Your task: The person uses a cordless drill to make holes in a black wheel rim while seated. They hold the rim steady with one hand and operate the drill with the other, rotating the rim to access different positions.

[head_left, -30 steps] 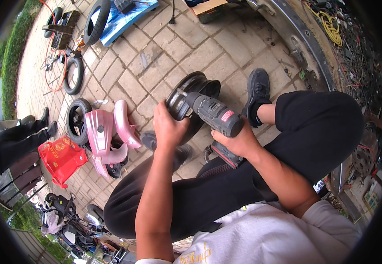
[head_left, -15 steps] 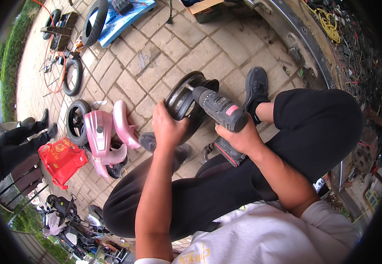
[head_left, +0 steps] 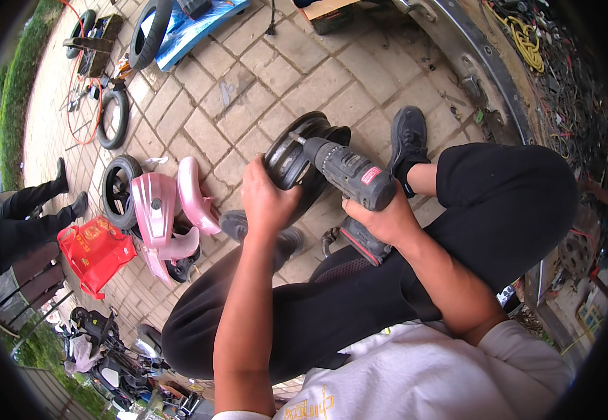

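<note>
Down on the brick paving (head_left: 262,77), between the crouching person's knees, a small black wheel (head_left: 297,157) is standing on edge, tilted a little toward the person. Left hand (head_left: 265,199) is pressing against the wheel's near rim, fingers curled over its lower edge and holding it steady; the fingertips are hidden behind the tyre, so I cannot tell how far they wrap. Right hand (head_left: 384,220) is closing tight around the grip of a grey cordless drill (head_left: 349,175), whose nose is pointing left and up, its bit touching the wheel's face near the upper rim. The drill's battery base is sitting just below the right wrist, against the black trousers. A black shoe (head_left: 408,143) is planted just right of the wheel, nearly touching it, so room on that side is tight. To the left, pink scooter panels (head_left: 167,213) are lying near the wheel with a strip of bare brick between them, and a red bag (head_left: 94,252) is lying further left. Beyond the wheel, toward the top, open paving is stretching well clear to a blue panel (head_left: 202,24) and loose tyres (head_left: 111,119).
</note>
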The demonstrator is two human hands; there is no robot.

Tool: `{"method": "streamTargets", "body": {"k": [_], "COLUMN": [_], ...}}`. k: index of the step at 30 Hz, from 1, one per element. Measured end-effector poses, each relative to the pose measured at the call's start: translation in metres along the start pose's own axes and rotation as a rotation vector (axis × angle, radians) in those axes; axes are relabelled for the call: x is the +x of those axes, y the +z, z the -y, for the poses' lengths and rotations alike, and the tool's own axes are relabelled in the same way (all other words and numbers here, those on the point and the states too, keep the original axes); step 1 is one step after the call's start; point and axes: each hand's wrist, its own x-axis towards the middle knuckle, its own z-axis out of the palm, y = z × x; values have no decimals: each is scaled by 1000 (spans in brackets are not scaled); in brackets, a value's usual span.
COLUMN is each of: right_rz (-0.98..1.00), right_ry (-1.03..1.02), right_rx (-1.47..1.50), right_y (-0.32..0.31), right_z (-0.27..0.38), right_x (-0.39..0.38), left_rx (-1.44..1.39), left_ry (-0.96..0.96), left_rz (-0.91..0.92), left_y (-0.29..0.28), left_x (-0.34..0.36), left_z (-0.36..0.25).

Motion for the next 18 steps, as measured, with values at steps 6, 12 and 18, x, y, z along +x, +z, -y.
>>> {"method": "streamTargets", "body": {"k": [6,12,18], "right_rz": [55,29,27], "right_ry": [60,7,25], "right_rx": [-14,-36,-37], "right_y": [-5,-3,-5], "right_z": [3,5,9], "right_x": [0,0,0], "left_rx": [9,35,37], "left_ry": [10,35,26], "left_rz": [-17,-18,-13], "left_y": [-1,0,1], "left_x": [0,0,0], "left_z": [-4,-5,-4]}}
